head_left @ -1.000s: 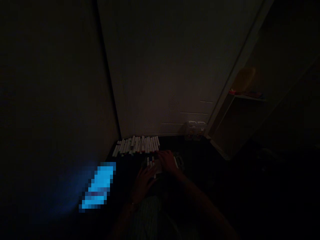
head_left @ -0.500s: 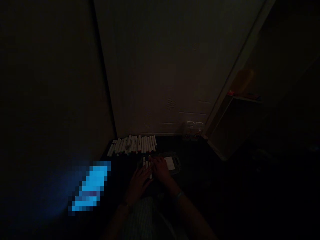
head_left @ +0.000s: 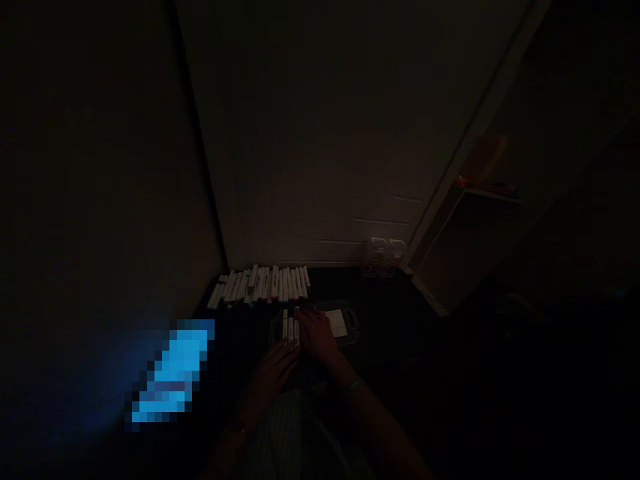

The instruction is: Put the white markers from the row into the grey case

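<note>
Three white markers [head_left: 291, 327] lie side by side in the left half of an open clear plastic case [head_left: 355, 325]. My left hand [head_left: 273, 367] is open, its outstretched fingertips touching the lower ends of these markers. My right hand [head_left: 320, 337] curls from the right over the upper part of the rightmost marker [head_left: 297, 328], fingers closed against it. Part of the case is hidden beneath this hand. A white card or paper [head_left: 337, 323] shows in the case's right half. The scene is very dark, so finger detail is faint.
A row of several white markers [head_left: 260, 285] lies on the dark tabletop [head_left: 385, 320] along the wall. Two clear containers with handles [head_left: 383, 257] stand at the back right. A blurred-out glowing blue screen [head_left: 173, 373] is at left. A shelf [head_left: 465, 227] stands to the right.
My left hand has slid down toward the markers' lower ends, uncovering more of them. My right hand stays at the rightmost marker. The whole view has shifted slightly.
</note>
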The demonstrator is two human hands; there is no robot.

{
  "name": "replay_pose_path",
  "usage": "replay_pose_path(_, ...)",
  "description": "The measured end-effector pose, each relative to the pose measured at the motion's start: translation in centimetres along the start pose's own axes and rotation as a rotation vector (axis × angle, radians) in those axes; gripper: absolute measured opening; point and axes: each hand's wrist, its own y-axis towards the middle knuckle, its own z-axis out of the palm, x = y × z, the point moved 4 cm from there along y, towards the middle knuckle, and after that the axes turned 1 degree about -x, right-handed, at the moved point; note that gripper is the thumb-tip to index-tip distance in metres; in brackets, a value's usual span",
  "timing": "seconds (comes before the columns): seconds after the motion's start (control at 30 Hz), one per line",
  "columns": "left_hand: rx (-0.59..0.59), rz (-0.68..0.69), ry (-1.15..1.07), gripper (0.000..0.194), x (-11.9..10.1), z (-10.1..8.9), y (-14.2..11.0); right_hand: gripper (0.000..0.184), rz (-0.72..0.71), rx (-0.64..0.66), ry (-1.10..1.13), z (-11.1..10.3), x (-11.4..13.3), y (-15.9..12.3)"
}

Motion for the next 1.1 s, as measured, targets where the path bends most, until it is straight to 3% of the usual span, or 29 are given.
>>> replay_pose_path(0.47, 0.005, 0.075, 0.243, 0.042, -0.2, 0.1, 0.0, 0.052, 0.031, 0.054, 0.003, -0.6, 0.3, -0.2)
replay_pose_path(1.1, 0.011, 0.036, 0.215, 0.040, -1.3, -0.7, 0.1, 0.049, 0.046, 0.037, 0.007, 0.1, -0.1, -0.1)
